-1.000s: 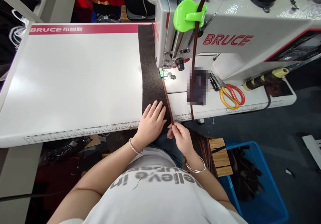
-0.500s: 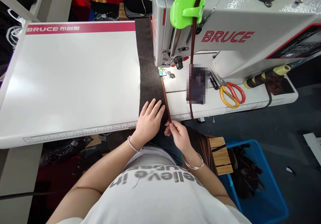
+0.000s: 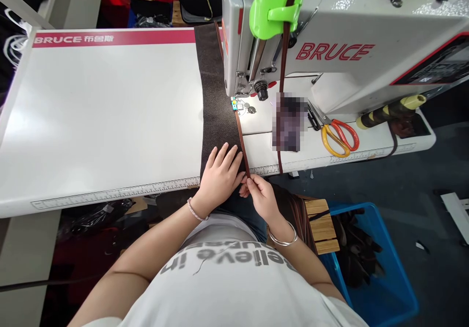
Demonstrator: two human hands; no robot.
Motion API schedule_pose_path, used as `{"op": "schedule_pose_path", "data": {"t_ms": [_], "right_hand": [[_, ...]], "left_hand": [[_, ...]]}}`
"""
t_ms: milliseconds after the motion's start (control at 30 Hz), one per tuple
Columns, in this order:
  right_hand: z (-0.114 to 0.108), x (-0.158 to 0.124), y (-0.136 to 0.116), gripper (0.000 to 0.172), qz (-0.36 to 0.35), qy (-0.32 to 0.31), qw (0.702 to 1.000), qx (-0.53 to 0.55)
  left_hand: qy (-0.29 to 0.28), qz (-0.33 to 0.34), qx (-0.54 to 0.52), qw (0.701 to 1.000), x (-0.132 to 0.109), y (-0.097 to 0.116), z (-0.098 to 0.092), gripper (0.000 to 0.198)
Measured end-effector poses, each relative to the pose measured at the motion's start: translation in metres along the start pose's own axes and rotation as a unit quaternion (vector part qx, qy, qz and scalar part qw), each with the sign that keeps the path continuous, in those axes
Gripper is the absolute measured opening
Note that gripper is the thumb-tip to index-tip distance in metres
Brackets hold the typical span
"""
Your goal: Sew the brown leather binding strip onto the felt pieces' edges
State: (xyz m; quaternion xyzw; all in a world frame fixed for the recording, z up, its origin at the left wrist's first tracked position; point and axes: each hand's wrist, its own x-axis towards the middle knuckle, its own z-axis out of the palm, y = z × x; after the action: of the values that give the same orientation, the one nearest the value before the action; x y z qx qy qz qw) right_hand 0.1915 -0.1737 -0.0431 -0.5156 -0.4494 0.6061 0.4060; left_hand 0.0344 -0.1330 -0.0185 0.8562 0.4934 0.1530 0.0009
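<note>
A long dark brown fabric strip (image 3: 216,87) runs along the white sewing table, its right edge at the needle area of the sewing machine (image 3: 330,33). My left hand (image 3: 222,170) lies flat on the strip near the table's front edge, fingers stretched out. A narrow reddish-brown trim (image 3: 242,143) follows the strip's right edge from the presser foot (image 3: 235,104) toward me. My right hand (image 3: 261,195) pinches this trim between thumb and fingers, just off the front edge and close beside my left hand.
Scissors (image 3: 340,137) with orange and yellow handles lie right of the needle, near a blurred dark item (image 3: 291,126). Another brown strip (image 3: 284,63) hangs past a green clip (image 3: 274,11). A blue bin (image 3: 397,288) with dark pieces and a wooden slatted seat (image 3: 322,219) are at lower right.
The fabric strip's left edge has shifted slightly left beside my left hand. My left thumb now reaches closer to my right fingers. My right hand keeps its pinch, and the view has shifted slightly.
</note>
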Motion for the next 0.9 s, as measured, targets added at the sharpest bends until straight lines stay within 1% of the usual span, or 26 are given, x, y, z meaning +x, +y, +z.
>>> {"op": "schedule_pose_path", "data": {"t_ms": [333,500,633,767,900], "right_hand": [[0.0001,-0.0029,0.0011,0.04,0.002,0.014,1.0,0.001],[0.0011,-0.0026,-0.0003,0.039,-0.004,0.026,1.0,0.008],[0.0017,-0.0011,-0.0004,0.039,-0.006,0.02,1.0,0.01],[0.0037,0.0002,-0.0001,0.04,-0.006,0.011,1.0,0.01],[0.0054,0.0007,-0.0007,0.04,-0.006,0.009,1.0,0.006]], "left_hand": [[-0.007,-0.001,0.003,1.0,0.0027,-0.0009,0.0005,0.054],[-0.011,-0.014,0.002,1.0,0.0014,-0.0052,-0.0026,0.052],[-0.011,-0.025,0.002,1.0,0.0007,-0.0079,-0.0049,0.046],[-0.008,-0.025,-0.001,1.0,-0.0003,-0.006,-0.0046,0.041],[-0.008,-0.026,-0.01,1.0,-0.0016,-0.0038,-0.0033,0.042]]}}
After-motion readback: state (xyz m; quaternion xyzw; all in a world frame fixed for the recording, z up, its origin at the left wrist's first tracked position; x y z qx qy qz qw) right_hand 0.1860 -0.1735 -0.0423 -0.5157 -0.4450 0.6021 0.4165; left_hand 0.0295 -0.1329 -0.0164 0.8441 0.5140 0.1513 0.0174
